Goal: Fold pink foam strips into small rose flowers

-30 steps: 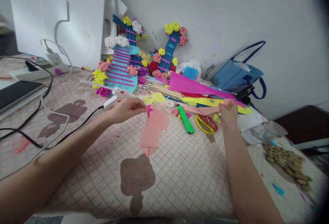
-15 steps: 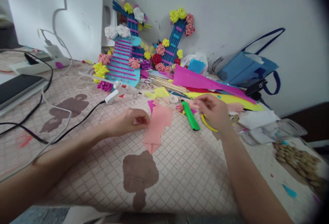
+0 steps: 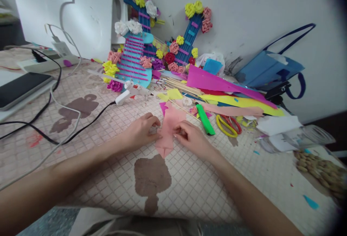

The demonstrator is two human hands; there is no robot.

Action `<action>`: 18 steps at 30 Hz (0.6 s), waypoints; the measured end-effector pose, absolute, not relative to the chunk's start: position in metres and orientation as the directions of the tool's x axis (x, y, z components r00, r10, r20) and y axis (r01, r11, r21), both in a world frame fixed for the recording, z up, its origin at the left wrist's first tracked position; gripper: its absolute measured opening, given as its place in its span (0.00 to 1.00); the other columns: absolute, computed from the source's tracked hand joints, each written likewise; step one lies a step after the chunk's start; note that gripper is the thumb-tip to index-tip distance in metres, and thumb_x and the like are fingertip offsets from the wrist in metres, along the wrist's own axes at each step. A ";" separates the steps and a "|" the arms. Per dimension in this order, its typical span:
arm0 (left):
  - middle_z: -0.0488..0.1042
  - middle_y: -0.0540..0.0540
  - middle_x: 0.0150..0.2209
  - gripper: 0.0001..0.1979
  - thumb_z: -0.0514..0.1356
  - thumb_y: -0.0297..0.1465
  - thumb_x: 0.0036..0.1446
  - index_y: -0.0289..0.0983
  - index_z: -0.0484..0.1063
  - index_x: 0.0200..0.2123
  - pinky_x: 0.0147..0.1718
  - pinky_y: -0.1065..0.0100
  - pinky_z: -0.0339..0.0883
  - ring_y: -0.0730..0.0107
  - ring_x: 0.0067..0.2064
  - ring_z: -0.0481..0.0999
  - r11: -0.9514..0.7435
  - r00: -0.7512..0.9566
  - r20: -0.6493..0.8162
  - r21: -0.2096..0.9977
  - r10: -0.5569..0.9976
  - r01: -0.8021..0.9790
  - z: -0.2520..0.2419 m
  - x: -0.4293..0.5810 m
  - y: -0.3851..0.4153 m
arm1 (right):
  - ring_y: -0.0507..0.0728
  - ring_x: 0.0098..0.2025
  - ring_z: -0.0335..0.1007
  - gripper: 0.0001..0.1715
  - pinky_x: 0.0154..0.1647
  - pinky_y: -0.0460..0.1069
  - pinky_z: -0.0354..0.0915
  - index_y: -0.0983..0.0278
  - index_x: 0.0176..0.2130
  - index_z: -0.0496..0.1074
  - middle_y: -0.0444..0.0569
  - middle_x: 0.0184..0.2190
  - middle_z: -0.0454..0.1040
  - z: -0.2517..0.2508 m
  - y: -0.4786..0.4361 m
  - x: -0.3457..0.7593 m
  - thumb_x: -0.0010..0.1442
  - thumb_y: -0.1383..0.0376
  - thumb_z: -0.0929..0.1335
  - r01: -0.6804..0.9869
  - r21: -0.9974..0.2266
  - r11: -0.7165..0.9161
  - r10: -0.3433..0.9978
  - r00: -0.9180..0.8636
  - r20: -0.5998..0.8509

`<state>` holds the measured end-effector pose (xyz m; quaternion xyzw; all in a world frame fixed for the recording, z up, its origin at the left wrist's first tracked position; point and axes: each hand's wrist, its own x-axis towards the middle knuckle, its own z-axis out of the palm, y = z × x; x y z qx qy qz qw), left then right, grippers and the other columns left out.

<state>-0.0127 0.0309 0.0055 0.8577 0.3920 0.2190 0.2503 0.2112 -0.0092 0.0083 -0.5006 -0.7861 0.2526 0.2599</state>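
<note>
One pink paper (image 3: 167,125) | between both hands (image 3: 142,131) (image 3: 193,139) | on tablecloth (image 3: 197,181)

Two hands (image 3: 141,132), one glue gun (image 3: 132,91), one blue bag (image 3: 261,69).

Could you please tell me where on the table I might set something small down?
Bare cloth shows between the brown patch and the right forearm, and more, with small scraps, between that forearm, the scissors and the peanuts. It is crowded beyond the right hand, where the green tool, wooden sticks and magenta sheet lie close together.
</note>
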 end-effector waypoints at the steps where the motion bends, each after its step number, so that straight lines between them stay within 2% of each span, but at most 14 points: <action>1: 0.69 0.45 0.36 0.07 0.62 0.30 0.49 0.36 0.69 0.33 0.33 0.67 0.64 0.67 0.35 0.69 -0.566 0.599 0.170 0.596 0.783 0.570 0.005 -0.012 0.031 | 0.54 0.36 0.68 0.07 0.36 0.50 0.64 0.61 0.38 0.68 0.48 0.37 0.71 0.007 -0.009 0.210 0.57 0.70 0.66 0.660 -0.655 0.367 0.922 -0.352 0.162; 4: 0.68 0.47 0.31 0.04 0.62 0.26 0.46 0.35 0.68 0.27 0.31 0.69 0.62 0.68 0.33 0.68 -0.565 0.612 0.167 0.621 0.773 0.544 0.005 -0.009 0.029 | 0.56 0.39 0.67 0.07 0.39 0.52 0.64 0.61 0.39 0.68 0.48 0.37 0.71 0.008 -0.010 0.203 0.57 0.69 0.67 0.657 -0.641 0.398 0.915 -0.337 0.223; 7: 0.69 0.50 0.27 0.04 0.61 0.29 0.49 0.35 0.68 0.26 0.28 0.71 0.60 0.72 0.29 0.67 -0.530 0.612 0.172 0.707 0.772 0.469 0.009 -0.006 0.027 | 0.60 0.46 0.65 0.11 0.45 0.55 0.63 0.60 0.41 0.68 0.50 0.40 0.71 0.013 -0.013 0.193 0.56 0.66 0.69 0.616 -0.630 0.472 0.881 -0.355 0.312; 10: 0.71 0.50 0.27 0.06 0.61 0.32 0.52 0.35 0.69 0.29 0.29 0.71 0.61 0.73 0.29 0.69 -0.431 0.596 0.124 0.806 0.794 0.406 0.013 -0.005 0.027 | 0.59 0.42 0.65 0.04 0.42 0.53 0.62 0.60 0.33 0.68 0.48 0.35 0.71 0.016 -0.015 0.187 0.56 0.66 0.69 0.569 -0.674 0.471 0.881 -0.345 0.324; 13: 0.73 0.49 0.30 0.11 0.60 0.37 0.54 0.35 0.67 0.33 0.30 0.70 0.64 0.71 0.32 0.71 -0.236 0.595 0.053 0.943 0.802 0.235 0.017 -0.006 0.029 | 0.53 0.30 0.62 0.07 0.31 0.49 0.59 0.61 0.28 0.65 0.43 0.25 0.66 0.014 -0.015 0.186 0.57 0.64 0.67 0.464 -0.834 0.298 0.950 -0.230 0.211; 16: 0.74 0.47 0.35 0.16 0.61 0.38 0.55 0.37 0.64 0.42 0.34 0.68 0.67 0.70 0.35 0.74 0.022 0.682 -0.051 0.998 0.729 0.051 0.017 -0.009 0.035 | 0.51 0.27 0.59 0.10 0.27 0.47 0.58 0.61 0.29 0.65 0.41 0.25 0.64 0.010 -0.014 0.188 0.56 0.59 0.68 0.172 -0.982 0.076 0.994 -0.088 0.061; 18: 0.76 0.47 0.38 0.20 0.64 0.35 0.52 0.38 0.63 0.46 0.38 0.66 0.68 0.69 0.39 0.75 0.123 0.752 -0.099 0.992 0.652 0.023 0.016 -0.010 0.038 | 0.51 0.27 0.61 0.12 0.28 0.46 0.60 0.61 0.29 0.66 0.41 0.26 0.65 0.008 -0.012 0.189 0.53 0.56 0.70 -0.033 -0.999 -0.016 0.999 -0.044 -0.015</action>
